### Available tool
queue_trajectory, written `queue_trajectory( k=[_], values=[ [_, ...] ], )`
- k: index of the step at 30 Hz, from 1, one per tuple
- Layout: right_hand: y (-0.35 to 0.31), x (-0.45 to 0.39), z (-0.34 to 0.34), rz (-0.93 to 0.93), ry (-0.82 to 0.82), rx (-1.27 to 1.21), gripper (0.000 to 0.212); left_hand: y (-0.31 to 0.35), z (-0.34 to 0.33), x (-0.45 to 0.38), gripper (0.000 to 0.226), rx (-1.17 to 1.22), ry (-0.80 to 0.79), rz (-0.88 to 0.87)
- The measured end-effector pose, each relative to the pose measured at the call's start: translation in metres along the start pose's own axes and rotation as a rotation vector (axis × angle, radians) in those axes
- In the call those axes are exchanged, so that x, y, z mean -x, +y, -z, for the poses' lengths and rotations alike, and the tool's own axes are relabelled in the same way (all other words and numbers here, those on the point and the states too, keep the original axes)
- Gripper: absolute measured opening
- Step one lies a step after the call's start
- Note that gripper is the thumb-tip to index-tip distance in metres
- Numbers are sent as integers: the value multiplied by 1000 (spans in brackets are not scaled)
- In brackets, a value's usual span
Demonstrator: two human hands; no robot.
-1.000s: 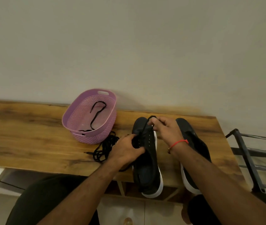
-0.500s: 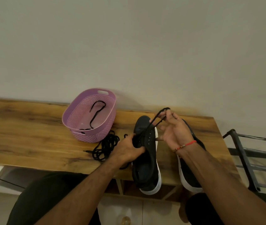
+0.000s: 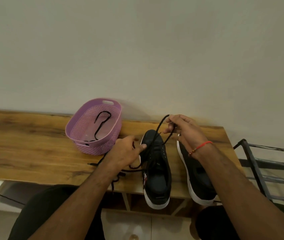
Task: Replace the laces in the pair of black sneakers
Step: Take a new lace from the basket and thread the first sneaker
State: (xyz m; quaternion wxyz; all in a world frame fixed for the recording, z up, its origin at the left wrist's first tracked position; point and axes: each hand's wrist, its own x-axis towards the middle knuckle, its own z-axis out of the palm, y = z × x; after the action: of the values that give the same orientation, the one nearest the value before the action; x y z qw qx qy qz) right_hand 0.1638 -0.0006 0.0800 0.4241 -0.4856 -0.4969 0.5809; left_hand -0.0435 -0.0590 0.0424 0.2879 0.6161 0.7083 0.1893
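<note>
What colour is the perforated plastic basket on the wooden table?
Lilac-purple: the oval perforated plastic basket shows clearly in the head view, with a black lace lying inside.

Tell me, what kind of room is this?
Probably a home entryway or shoe corner: a long wooden bench against a plain wall, a black metal rack beside it, and a purple woven plastic basket.

Right hand (image 3: 184, 130) pinches lace (image 3: 162, 125) above sneaker (image 3: 156, 163).
</note>
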Motion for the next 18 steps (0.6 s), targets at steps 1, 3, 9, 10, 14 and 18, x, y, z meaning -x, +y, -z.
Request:
queue_trajectory(
  k=[1,3,9,10,14,18],
  values=[
    [-8,2,1,-1,-23,-22,23,2,12,3,37,41,6,-23],
    [-25,5,0,12,-61,-99,23,9,36,10,23,200,14,-47],
    [-95,16,-6,129,-135,-232,22,77,107,38,24,890,-15,-60],
    [-109,18,-7,157,-140,-231,23,91,121,42,24,907,-1,-94],
    [-159,27,-9,261,-100,-177,27,138,170,57,22,928,59,-193],
    [-197,38,-16,323,-70,-150,32,172,202,69,23,856,109,-257]
  ],
)
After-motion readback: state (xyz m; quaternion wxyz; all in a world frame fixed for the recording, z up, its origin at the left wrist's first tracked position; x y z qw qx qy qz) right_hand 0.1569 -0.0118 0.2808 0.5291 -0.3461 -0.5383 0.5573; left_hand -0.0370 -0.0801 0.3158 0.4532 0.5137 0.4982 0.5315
